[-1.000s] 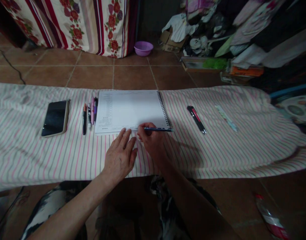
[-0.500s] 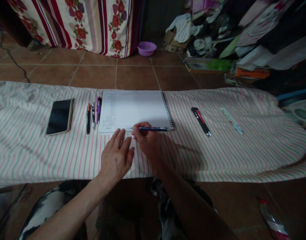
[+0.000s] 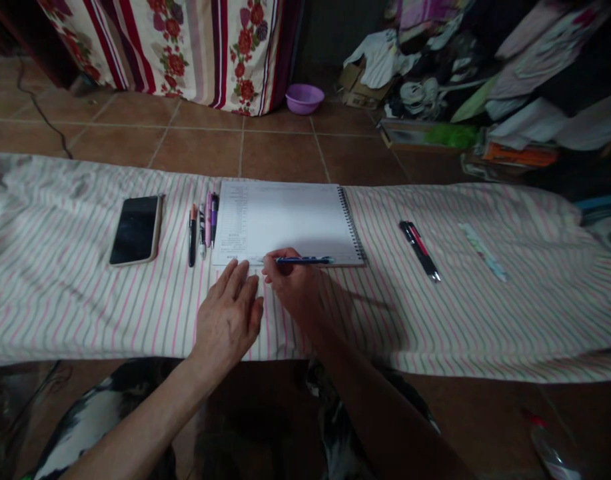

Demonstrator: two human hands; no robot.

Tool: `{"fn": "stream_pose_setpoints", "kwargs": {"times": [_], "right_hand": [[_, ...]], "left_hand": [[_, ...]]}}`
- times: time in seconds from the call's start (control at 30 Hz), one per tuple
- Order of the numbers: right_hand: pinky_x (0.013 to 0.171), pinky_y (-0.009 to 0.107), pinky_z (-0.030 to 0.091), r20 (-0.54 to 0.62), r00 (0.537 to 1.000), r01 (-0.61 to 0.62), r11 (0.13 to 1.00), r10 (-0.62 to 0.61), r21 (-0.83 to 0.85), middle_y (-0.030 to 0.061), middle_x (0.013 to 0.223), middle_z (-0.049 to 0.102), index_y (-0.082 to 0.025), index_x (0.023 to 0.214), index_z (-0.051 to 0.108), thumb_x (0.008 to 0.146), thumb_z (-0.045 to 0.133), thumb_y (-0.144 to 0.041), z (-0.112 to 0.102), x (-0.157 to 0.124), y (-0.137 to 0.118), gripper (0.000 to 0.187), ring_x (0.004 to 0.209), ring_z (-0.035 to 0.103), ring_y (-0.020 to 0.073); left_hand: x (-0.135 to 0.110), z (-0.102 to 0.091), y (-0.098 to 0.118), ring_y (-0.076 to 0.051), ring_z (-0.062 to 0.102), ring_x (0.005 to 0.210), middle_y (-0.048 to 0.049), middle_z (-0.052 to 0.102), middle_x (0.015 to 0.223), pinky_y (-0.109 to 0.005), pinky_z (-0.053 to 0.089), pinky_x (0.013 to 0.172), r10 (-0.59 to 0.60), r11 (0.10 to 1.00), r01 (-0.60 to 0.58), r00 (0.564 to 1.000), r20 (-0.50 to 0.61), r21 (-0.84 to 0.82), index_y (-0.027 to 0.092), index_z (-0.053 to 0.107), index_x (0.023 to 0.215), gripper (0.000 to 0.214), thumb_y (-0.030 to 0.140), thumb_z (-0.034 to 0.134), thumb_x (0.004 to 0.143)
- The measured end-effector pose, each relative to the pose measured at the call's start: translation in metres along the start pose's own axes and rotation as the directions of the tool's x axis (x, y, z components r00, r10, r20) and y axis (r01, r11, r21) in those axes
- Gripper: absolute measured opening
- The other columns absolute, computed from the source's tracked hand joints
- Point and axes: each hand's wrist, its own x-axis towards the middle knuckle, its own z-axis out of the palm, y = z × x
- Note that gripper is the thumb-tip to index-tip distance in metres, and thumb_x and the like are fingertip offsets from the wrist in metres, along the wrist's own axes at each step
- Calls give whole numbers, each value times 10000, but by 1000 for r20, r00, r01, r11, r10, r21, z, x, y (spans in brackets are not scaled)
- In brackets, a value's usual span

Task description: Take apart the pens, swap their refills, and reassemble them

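Observation:
A spiral-bound notebook (image 3: 290, 220) lies open on the striped cloth, its wire binding along the right side and a printed table down the left of the page. My right hand (image 3: 292, 280) pinches a dark blue pen (image 3: 305, 260), which lies nearly level with its tip pointing left at the page's near edge. My left hand (image 3: 230, 303) rests flat with fingers stretched, fingertips at the notebook's near edge and the palm on the cloth. Several pens (image 3: 208, 223) lie just left of the notebook, among them an orange-capped black marker (image 3: 192, 237).
A phone (image 3: 136, 230) lies to the left on the striped cloth (image 3: 305, 320). Right of the notebook are black pens (image 3: 419, 250) and a pale patterned strip (image 3: 485, 252). A purple basin (image 3: 305, 99) stands on the tiled floor beyond; a bottle (image 3: 550, 443) is at lower right.
The view has shifted, so the notebook, phone and pens appear further right. Both hands keep nearly the same pose, the right still holding the pen at the page's near edge.

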Motion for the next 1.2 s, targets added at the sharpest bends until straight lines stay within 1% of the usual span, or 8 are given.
{"fn": "stream_pose_setpoints", "kwargs": {"times": [0.07,0.17,0.3,0.43,0.73,0.93,1.07,1.2], "right_hand": [[527,221,484,1,1000,-10,1000,10,-16,-2,552,635,-181,739,581,773,544,-318,1,0,0,146,520,627,130],[510,206,481,-13,999,-37,997,38,64,-14,543,629,-183,753,572,785,535,-332,0,-1,-1,157,488,617,119],[517,206,479,-89,993,-66,995,72,69,-13,537,620,-181,753,579,776,554,-358,-7,3,-1,180,499,614,125],[508,205,469,-135,989,-56,996,64,63,-4,576,634,-184,743,569,782,537,-376,-16,11,0,199,500,601,123],[539,210,470,-20,1000,-23,993,21,-114,-1,580,651,-223,718,570,797,508,-379,-15,10,-1,186,564,635,145],[515,211,468,23,1000,-12,995,14,-96,2,528,645,-216,674,568,786,516,-355,-8,4,-5,186,522,640,145],[521,209,478,21,998,-55,996,56,-64,-3,520,646,-212,696,575,790,517,-344,-8,3,-3,173,507,642,140],[539,223,491,48,998,-39,996,43,-82,5,542,655,-212,706,584,789,521,-356,-8,3,-1,177,538,650,153]], "left_hand": [[0,0,0,-288,320,1301,-154,479,1319,-434,355,1031,2,1000,-2,1000,3,5,107,570,1123,341,240,460,829],[0,0,0,-289,324,1299,-153,482,1317,-435,359,1024,2,1000,-2,1000,2,7,109,568,1131,347,248,453,834],[0,0,0,-293,356,1276,-149,496,1308,-438,375,1006,1,1000,-1,1000,-8,8,111,567,1133,347,250,457,835],[3,0,0,-294,430,1215,-148,559,1236,-456,380,997,-11,1000,11,997,-72,0,91,562,1132,346,230,464,830],[13,4,4,-301,442,1203,-165,553,1226,-487,429,962,-5,1000,3,997,-78,-31,101,544,1130,336,115,449,807],[11,3,4,-288,445,1203,-185,544,1221,-462,435,974,-15,998,8,995,-102,-64,73,523,1130,328,97,446,812],[8,3,1,-282,466,1182,-193,553,1205,-451,445,971,-16,997,6,992,-127,-80,52,508,1143,342,83,448,808],[6,3,-2,-284,463,1188,-192,545,1220,-458,443,972,5,998,-13,994,-113,-63,60,485,1184,386,69,443,800]]}}
